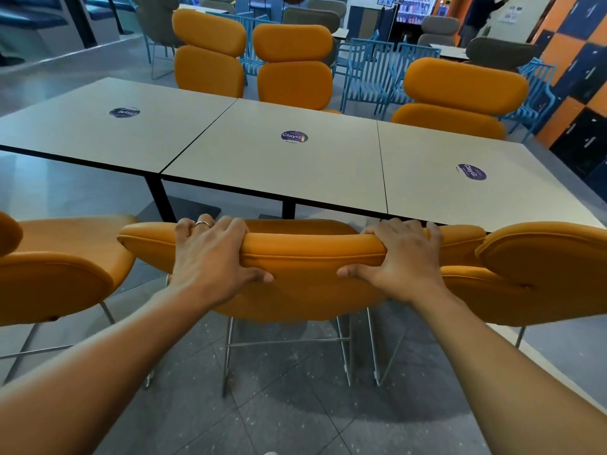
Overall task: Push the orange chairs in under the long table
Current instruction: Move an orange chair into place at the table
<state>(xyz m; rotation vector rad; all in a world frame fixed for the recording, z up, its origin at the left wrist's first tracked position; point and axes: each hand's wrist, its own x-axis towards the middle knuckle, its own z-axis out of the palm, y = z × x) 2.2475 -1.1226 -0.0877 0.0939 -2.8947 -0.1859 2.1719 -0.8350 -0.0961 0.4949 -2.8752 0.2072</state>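
Both hands are busy: our left hand (210, 254) and our right hand (399, 257) are each wrapped over the top pad of the middle orange chair (308, 277), fingers over the far side and thumbs on the near side. So each hand is holding the chair back, with a wide bit of pad between them.

Just past our hands is the long table (262, 159). The chair seat looks like it is only partly under the table edge, so we think the push is not finished.

To do it well, we should push with both hands the same, so the chair goes straight and does not twist. Slow is best. Beside our left hand sits another orange chair (56, 274), and beside our right hand one more (542, 274) that is very close, maybe touching. We should not bump them. A black table leg (289, 210) stands ahead of our hands, so the chair feet must miss it.
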